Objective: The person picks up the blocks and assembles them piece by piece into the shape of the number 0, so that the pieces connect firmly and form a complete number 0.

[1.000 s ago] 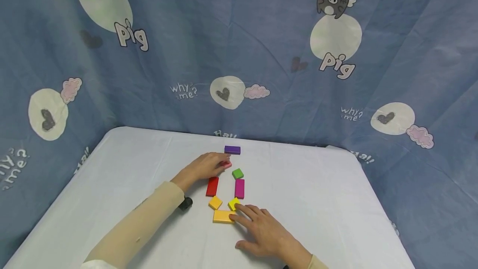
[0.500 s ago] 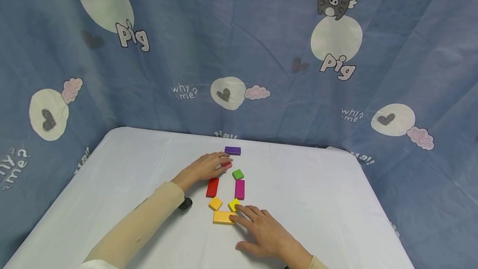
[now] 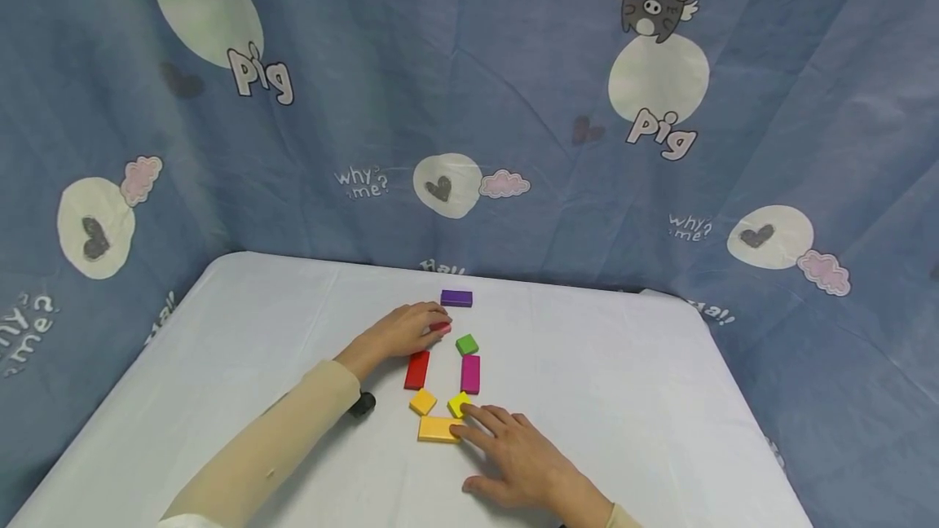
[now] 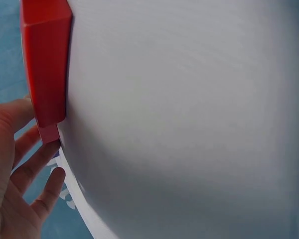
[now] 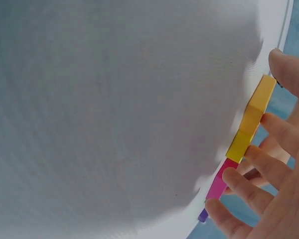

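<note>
My left hand (image 3: 403,331) pinches a small pink block (image 3: 440,327) between thumb and fingers, partly covering it. In the left wrist view the pink block (image 4: 49,134) shows beyond the end of a red rectangular block (image 4: 46,64), with fingertips at its side. My right hand (image 3: 521,455) lies with fingers spread. One fingertip rests at the right end of an orange rectangular block (image 3: 435,429), another at the edge of a yellow square block (image 3: 458,405). The right wrist view shows these fingertips beside the orange block (image 5: 259,99) and the yellow block (image 5: 237,147).
A purple block (image 3: 456,298) lies behind the pink one. A green square block (image 3: 466,345) and a magenta block (image 3: 470,375) line the right side, with a light-orange square block (image 3: 422,402) at front left. The white table (image 3: 609,365) meets a blue printed curtain (image 3: 543,104).
The left hand has shifted slightly to the left with the pink block, after its fingers briefly reached out a little. The right hand has stayed where it was.
</note>
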